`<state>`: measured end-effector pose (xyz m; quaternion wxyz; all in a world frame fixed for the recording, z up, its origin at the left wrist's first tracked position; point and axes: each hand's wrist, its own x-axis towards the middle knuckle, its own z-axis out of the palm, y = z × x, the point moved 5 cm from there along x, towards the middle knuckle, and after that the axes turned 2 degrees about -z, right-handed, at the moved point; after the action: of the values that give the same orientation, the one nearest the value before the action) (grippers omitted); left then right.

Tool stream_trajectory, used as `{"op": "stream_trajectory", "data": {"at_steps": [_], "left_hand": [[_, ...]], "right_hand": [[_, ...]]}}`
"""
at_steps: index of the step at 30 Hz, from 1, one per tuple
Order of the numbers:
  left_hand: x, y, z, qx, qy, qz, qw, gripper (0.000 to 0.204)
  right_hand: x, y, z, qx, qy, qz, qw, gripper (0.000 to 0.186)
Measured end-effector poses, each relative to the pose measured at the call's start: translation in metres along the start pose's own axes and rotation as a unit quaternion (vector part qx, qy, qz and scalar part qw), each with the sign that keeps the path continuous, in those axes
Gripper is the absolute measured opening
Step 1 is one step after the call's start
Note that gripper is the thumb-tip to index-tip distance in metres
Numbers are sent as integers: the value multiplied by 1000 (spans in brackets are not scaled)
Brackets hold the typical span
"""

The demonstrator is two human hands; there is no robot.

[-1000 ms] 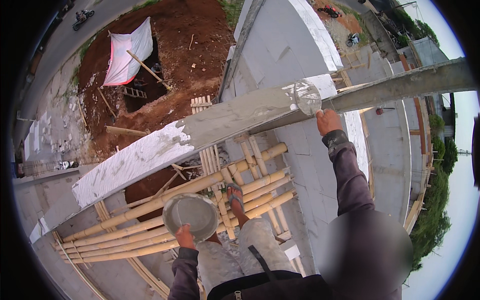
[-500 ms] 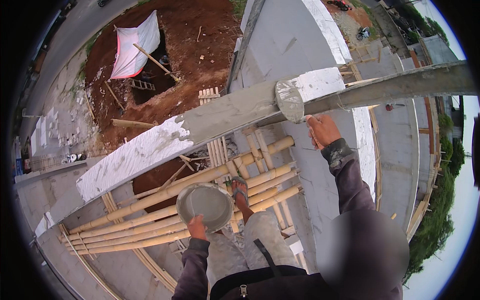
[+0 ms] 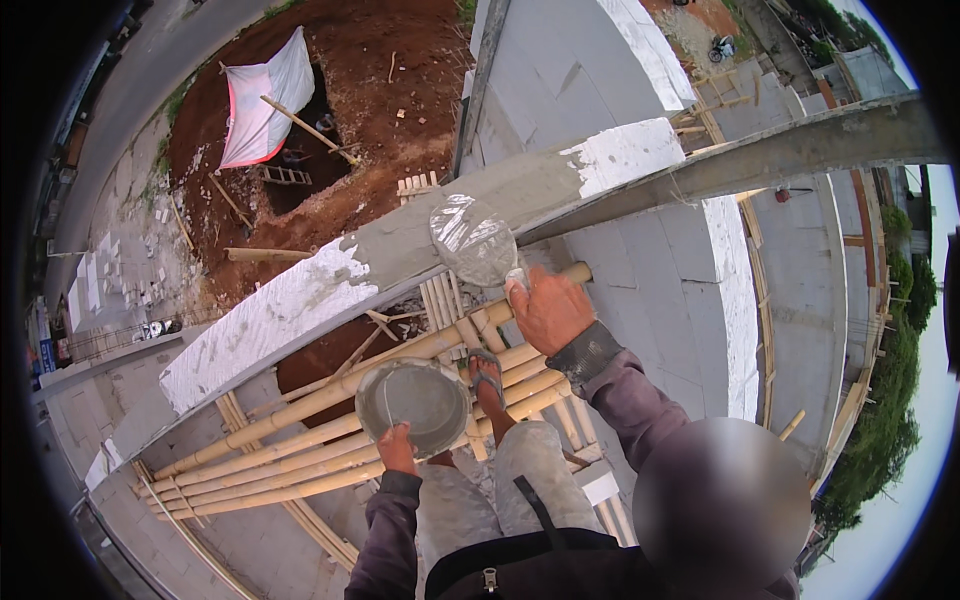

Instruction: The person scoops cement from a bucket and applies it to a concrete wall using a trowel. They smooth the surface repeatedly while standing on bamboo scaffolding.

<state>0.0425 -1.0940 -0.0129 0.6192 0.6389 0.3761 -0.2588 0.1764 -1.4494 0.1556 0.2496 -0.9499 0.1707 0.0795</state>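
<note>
Head view: the round trowel (image 3: 473,240), handle clasped in the right hand (image 3: 553,310), has slid left along the mortar (image 3: 400,245), bringing it nearer the wall's left white stretch (image 3: 260,320); the left hand (image 3: 397,449) grips the bowl (image 3: 367,414) by its rim.

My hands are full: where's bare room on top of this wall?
The white stretch left of the grey mortar, and the shorter white patch at the mortar's right. The middle is crowded: your right hand holds a round tool over mortar.
</note>
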Motion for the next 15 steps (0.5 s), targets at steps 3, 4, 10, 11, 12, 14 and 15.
{"op": "stream_trajectory", "data": {"at_steps": [3,4,10,11,12,14,15], "left_hand": [[2,-2,-10,-5,7,-1,1000,19],[3,-3,-13,10,16,0,1000,19],[6,-4,-37,28,43,5,999,23],[5,-5,-40,-5,42,-3,999,22],[4,-6,-45,-21,47,-22,998,21],[3,-8,-52,-28,55,-34,998,19],[2,-7,-56,-19,57,-27,998,19]], "right_hand": [[27,90,-51,-87,88,100,987,34],[38,103,-65,-222,99,45,969,34],[54,133,-85,191,43,296,935,33],[58,123,-79,175,30,278,944,33],[62,115,-72,188,9,242,952,33],[74,111,-61,52,43,180,981,34],[79,113,-57,7,47,130,990,34]]}}
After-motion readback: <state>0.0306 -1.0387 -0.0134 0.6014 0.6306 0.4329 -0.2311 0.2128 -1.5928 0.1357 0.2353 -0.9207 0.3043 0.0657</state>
